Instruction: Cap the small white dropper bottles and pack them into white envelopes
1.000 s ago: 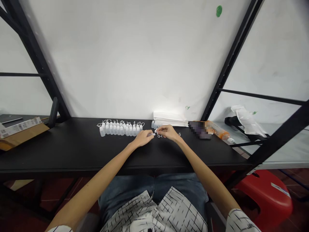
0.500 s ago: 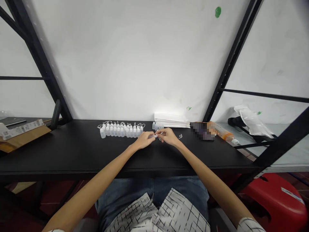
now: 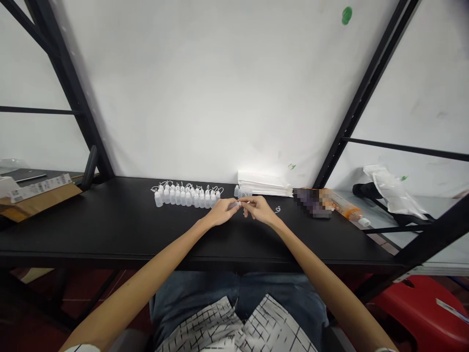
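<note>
My left hand and my right hand meet above the black table, fingers pinched together. Between them is a small white plastic dropper bottle, held by the left hand. The right hand's fingertips pinch its cap end. To the left stands a row of several similar small white bottles with looped cap tethers. A couple more small bottles stand just behind my hands. A loose white cap ring lies to the right of my right hand.
A stack of white sheets lies against the wall. An orange tube lies at the right beside a blurred item. A cardboard box sits far left. Black frame struts rise on both sides. A red stool stands low right.
My hands have come closer together on the small bottle, and the right fingers now pinch its tip. The camera view has shifted slightly.
</note>
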`<control>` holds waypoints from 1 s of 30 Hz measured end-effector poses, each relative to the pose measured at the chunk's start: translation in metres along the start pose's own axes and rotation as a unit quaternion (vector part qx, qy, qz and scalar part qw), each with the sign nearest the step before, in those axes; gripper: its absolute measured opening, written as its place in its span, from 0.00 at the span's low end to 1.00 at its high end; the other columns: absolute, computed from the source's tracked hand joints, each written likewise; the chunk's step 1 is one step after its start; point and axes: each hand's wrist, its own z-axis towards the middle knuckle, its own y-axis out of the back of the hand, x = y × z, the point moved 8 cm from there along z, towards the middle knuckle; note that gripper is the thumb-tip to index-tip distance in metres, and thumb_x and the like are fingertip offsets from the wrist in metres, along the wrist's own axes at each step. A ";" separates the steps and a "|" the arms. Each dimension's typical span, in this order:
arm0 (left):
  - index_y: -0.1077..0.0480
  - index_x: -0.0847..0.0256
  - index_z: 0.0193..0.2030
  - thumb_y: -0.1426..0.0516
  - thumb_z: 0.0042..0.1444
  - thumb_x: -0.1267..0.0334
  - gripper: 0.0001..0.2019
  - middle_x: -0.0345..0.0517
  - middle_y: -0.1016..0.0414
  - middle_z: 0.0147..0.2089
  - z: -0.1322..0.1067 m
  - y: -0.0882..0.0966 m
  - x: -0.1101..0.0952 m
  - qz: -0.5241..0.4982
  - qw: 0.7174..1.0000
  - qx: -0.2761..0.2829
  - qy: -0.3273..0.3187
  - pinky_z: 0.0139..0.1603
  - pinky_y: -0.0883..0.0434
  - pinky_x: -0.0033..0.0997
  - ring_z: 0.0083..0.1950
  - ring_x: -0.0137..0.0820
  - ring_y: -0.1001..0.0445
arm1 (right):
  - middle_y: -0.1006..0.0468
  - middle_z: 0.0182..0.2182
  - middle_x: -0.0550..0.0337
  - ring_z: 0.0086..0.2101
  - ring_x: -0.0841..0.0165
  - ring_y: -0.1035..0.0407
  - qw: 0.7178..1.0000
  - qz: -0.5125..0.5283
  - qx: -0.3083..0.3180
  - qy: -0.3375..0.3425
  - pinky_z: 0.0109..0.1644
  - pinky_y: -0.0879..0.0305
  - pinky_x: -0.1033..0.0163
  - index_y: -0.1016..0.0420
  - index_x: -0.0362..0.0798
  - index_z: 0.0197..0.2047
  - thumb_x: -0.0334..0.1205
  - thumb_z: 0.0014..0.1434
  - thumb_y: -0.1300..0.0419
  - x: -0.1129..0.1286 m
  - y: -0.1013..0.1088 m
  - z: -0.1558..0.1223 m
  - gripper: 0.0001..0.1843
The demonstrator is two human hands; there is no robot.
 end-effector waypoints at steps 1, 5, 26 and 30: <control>0.24 0.64 0.45 0.49 0.61 0.53 0.19 0.47 0.21 0.38 0.000 0.000 0.000 0.003 1.000 -0.005 -0.006 0.42 0.33 0.33 0.38 0.36 0.27 | 0.26 0.18 0.60 0.18 0.71 0.32 1.000 0.005 -0.004 -0.001 0.17 0.43 0.70 0.21 0.39 0.47 0.46 0.57 0.42 0.000 0.001 0.000 0.22; 0.24 0.64 0.48 0.47 0.60 0.56 0.17 0.48 0.20 0.41 0.002 -0.002 0.004 0.013 1.000 -0.006 -0.004 0.41 0.32 0.33 0.38 0.36 0.26 | 0.25 0.20 0.58 0.21 0.68 0.29 1.000 0.023 -0.007 -0.002 0.17 0.41 0.70 0.20 0.40 0.45 0.48 0.55 0.39 -0.001 0.003 0.000 0.22; 0.38 0.57 0.45 0.42 0.58 0.58 0.12 0.38 0.23 0.32 -0.004 -0.001 0.003 -0.041 0.999 -0.019 -0.008 0.31 0.33 0.28 0.27 0.29 0.26 | 0.24 0.21 0.57 0.22 0.68 0.26 0.999 0.039 0.035 0.000 0.20 0.35 0.69 0.20 0.39 0.44 0.46 0.54 0.36 0.003 0.002 -0.004 0.20; 0.37 0.57 0.46 0.43 0.58 0.59 0.11 0.38 0.23 0.33 -0.007 0.001 -0.007 0.022 0.999 -0.013 -0.035 0.31 0.35 0.27 0.28 0.29 0.28 | 0.22 0.24 0.55 0.23 0.68 0.26 0.999 0.028 0.040 0.009 0.20 0.35 0.69 0.20 0.39 0.43 0.46 0.54 0.36 0.005 0.002 -0.006 0.19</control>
